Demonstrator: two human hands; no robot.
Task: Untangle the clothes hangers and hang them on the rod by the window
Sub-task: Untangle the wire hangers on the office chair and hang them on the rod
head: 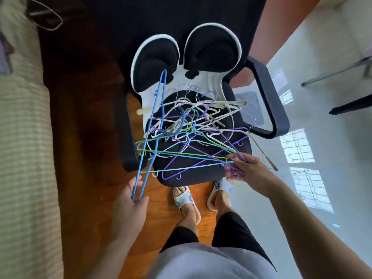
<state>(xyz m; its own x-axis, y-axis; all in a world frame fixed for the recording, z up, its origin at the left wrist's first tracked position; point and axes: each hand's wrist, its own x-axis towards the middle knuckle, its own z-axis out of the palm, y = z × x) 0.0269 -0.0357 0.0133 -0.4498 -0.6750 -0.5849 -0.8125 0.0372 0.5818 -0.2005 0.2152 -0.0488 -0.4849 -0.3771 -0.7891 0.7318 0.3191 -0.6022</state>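
A tangled heap of wire hangers, white, purple, green and light blue, lies on the seat of a black office chair. My left hand grips the lower end of a blue hanger, which stands steeply tilted with its far end up near the chair's backrest. My right hand pinches the ends of purple and blue hangers at the heap's right front edge. No rod or window is in view.
A bed with a striped cover runs along the left. My feet in white slippers stand on the orange wooden floor just before the chair. Glossy pale tiles and thin metal legs lie to the right.
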